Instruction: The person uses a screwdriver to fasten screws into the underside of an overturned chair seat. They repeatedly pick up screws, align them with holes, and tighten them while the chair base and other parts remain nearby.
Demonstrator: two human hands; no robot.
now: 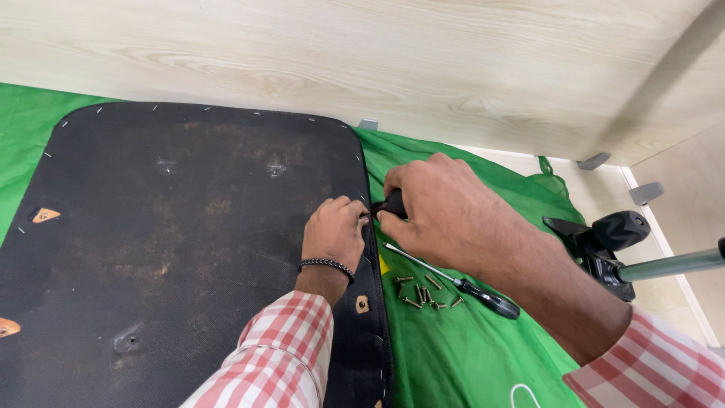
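Right hand (445, 208) grips a black tool handle (394, 202) at the right edge of the dark seat panel (181, 242) while the left hand (334, 230) pinches its tip, so steady, square pressure at that edge seems wise.

Loose screws (424, 291) and a screwdriver (453, 281) lie on green cloth (468, 347).
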